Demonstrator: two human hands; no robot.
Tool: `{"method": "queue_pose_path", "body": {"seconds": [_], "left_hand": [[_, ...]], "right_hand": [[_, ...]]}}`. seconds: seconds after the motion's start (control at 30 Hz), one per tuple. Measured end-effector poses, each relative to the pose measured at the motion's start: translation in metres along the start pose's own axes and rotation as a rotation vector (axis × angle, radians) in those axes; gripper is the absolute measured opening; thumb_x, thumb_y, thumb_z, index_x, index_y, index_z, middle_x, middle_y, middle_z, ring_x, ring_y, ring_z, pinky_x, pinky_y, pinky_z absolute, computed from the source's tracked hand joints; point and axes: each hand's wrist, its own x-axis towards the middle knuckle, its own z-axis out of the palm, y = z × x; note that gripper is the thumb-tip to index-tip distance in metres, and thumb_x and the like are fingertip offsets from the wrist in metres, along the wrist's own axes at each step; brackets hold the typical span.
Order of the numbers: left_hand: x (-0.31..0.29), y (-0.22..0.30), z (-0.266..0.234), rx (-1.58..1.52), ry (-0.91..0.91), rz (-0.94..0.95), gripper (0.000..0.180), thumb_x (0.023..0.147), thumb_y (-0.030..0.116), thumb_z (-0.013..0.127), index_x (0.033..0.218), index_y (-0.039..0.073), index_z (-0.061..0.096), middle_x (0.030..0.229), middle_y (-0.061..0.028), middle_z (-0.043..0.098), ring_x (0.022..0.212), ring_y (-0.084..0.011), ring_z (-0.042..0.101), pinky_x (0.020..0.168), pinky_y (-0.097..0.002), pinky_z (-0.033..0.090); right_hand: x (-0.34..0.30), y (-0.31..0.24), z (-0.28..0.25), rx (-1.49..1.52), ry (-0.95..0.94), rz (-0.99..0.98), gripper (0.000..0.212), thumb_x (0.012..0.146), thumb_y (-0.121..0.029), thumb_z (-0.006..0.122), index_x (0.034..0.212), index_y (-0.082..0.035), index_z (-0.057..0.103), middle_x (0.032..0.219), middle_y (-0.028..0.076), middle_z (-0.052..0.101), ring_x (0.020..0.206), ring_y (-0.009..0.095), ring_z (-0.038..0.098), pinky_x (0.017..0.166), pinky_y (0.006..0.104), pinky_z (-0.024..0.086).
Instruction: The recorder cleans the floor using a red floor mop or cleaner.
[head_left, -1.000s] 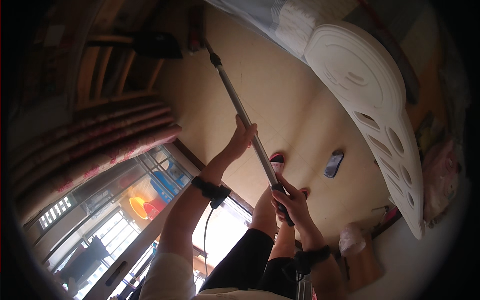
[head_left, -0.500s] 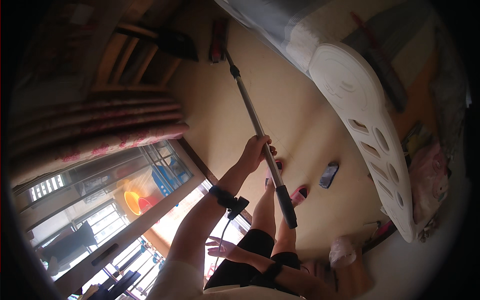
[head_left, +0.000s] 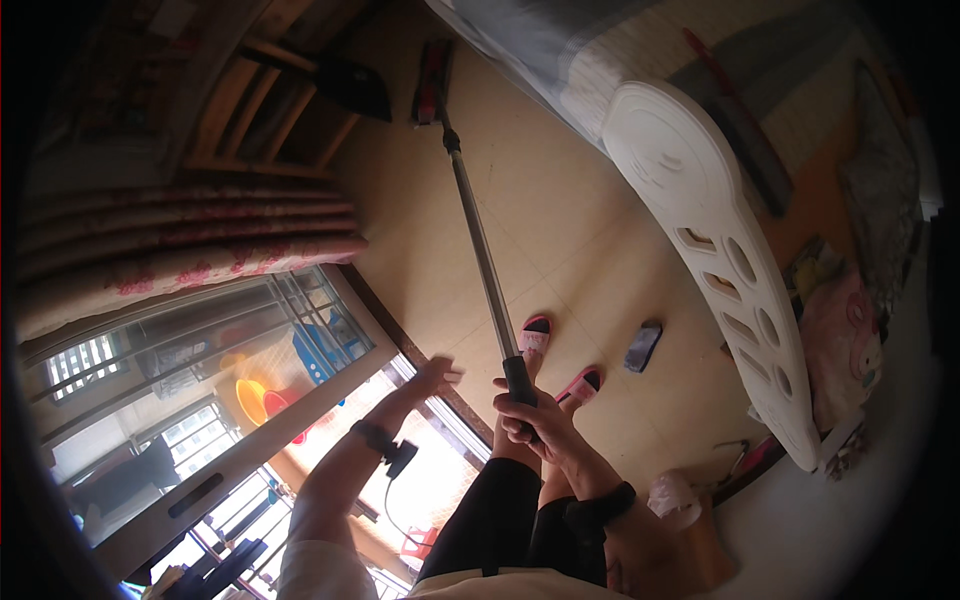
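Note:
My right hand [head_left: 540,415] is wrapped round the black grip at the near end of a long silver-poled mop [head_left: 482,250]. The pole slants away across the floor to a narrow red and dark mop head [head_left: 431,85] lying at the far side, beside the wooden chair. Off the pole, my left hand [head_left: 437,378] hovers to the left above the door sill, its fingers stretched out and holding nothing. Dark straps circle both wrists, and a small black device [head_left: 400,458] with a cable sits on the left one.
A bed with a white cut-out end panel [head_left: 690,200] stands on the right. On the floor lies a dark grey cloth-like item [head_left: 643,346] near my pink slippers [head_left: 582,382]. A wooden chair [head_left: 270,110], a floral curtain [head_left: 200,250] and a sliding door [head_left: 220,450] line the left.
My left hand has let go of the pole and moved left and down. My right hand has come up and taken the grip. The mop's near end has swung left.

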Motion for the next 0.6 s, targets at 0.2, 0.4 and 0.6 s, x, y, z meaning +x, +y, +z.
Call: {"method": "queue_pose_path", "body": {"seconds": [0.2, 0.4, 0.6], "left_hand": [[-0.154, -0.092, -0.057, 0.466, -0.81, -1.078, 0.049, 0.087, 0.039, 0.049, 0.112, -0.004, 0.052, 0.1, -0.0241, 0.056, 0.081, -0.0348, 0.06, 0.066, -0.0411, 0.05], [-0.155, -0.089, -0.056, 0.492, -0.75, -1.048, 0.047, 0.086, 0.038, 0.05, 0.11, -0.003, 0.052, 0.098, -0.023, 0.056, 0.08, -0.0336, 0.06, 0.067, -0.0403, 0.05], [-0.135, -0.085, -0.056, 0.556, -0.731, -1.017, 0.046, 0.086, 0.037, 0.052, 0.108, -0.002, 0.052, 0.097, -0.0219, 0.057, 0.08, -0.0324, 0.06, 0.068, -0.0395, 0.05]], "right_hand": [[-0.002, -0.003, -0.007, 0.005, 0.089, -0.055, 0.036, 0.08, -0.006, 0.06, 0.11, -0.001, 0.04, 0.076, 0.001, 0.046, 0.058, 0.005, 0.042, 0.044, 0.0176, 0.03], [0.001, 0.004, -0.012, 0.023, 0.064, -0.077, 0.033, 0.079, -0.007, 0.062, 0.105, -0.001, 0.043, 0.076, 0.001, 0.047, 0.061, 0.006, 0.044, 0.045, 0.0176, 0.032], [-0.004, -0.002, -0.007, 0.029, 0.076, -0.09, 0.03, 0.078, -0.01, 0.064, 0.102, -0.003, 0.046, 0.073, 0.0, 0.046, 0.061, 0.005, 0.043, 0.048, 0.0183, 0.032]]}}
